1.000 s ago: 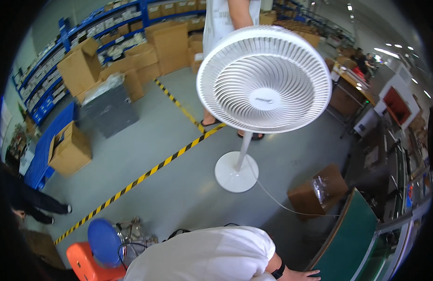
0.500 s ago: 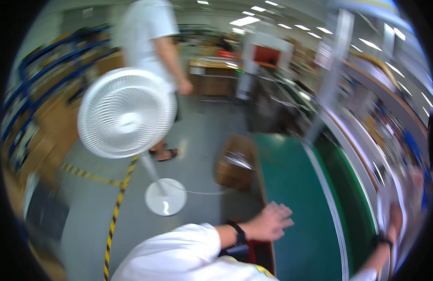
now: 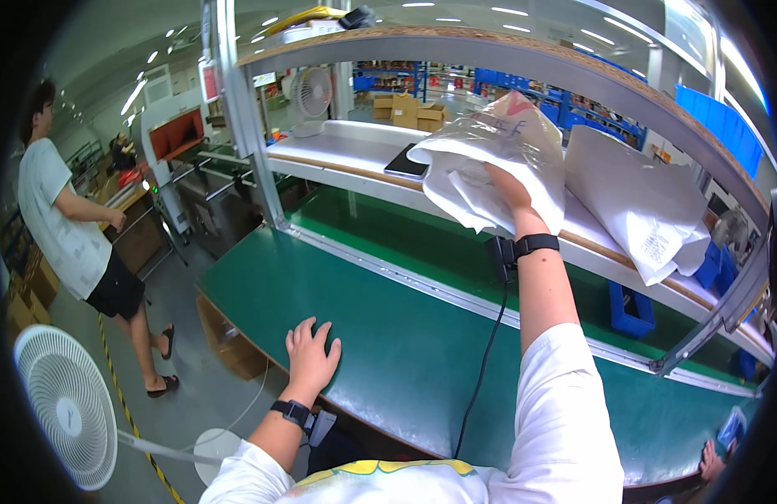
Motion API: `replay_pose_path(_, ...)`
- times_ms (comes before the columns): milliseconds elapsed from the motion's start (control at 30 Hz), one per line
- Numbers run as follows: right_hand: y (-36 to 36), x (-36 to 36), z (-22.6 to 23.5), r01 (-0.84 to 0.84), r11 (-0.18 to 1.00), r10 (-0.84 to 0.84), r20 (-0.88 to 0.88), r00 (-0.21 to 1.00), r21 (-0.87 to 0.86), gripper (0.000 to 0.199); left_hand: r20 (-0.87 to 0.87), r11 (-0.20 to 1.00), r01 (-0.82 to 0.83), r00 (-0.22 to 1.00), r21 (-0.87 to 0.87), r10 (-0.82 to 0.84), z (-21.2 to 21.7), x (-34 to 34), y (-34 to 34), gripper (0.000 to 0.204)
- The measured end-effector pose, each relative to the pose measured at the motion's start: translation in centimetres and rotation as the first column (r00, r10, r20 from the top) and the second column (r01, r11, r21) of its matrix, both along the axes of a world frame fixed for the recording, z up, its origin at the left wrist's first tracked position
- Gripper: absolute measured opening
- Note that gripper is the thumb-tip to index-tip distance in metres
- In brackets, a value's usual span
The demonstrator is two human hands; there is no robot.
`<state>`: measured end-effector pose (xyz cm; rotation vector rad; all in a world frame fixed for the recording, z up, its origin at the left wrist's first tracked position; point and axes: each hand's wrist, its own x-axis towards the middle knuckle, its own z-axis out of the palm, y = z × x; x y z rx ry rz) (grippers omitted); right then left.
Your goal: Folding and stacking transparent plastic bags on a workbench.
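Note:
My right hand [image 3: 504,186] reaches up to the white shelf [image 3: 346,143] and grips a clear plastic bag of white cloth [image 3: 489,160] that rests on it. My left hand [image 3: 311,353] lies flat, fingers apart, on the green worktable [image 3: 388,336] near its front edge. Both wrists wear black bands, and a black cable [image 3: 481,370] hangs from the right one. A second white bag [image 3: 640,202] lies on the shelf just right of the gripped one.
A dark flat tablet [image 3: 409,164] lies on the shelf left of the bag. A white standing fan [image 3: 65,407] is on the floor at lower left, near a standing person [image 3: 69,235]. A blue bin [image 3: 630,309] sits behind the table. Another person's hand [image 3: 709,460] shows at lower right.
The view has swung from the floor and the fan to the worktable. My right hand has risen to the shelf and taken hold of the bag; my left hand rests on the table.

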<state>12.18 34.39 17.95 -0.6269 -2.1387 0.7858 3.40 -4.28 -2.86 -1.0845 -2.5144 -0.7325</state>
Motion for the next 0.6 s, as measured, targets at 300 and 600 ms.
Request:
replay_pose_path(300,-3.0,0.7,2.8,0.042,0.995,-0.077,0.434,0.898,0.09,0.06,0.052,1.0,0.002,0.999,-0.002,-0.002,1.1,-0.5,-0.1,0.039)
replay_pose_path(600,-3.6,-0.3,2.9,0.095,0.992,-0.12,0.439,0.891,0.08,0.06,-0.004,0.999,0.002,1.0,-0.033,-0.003,0.7,-0.7,-0.1,0.039)
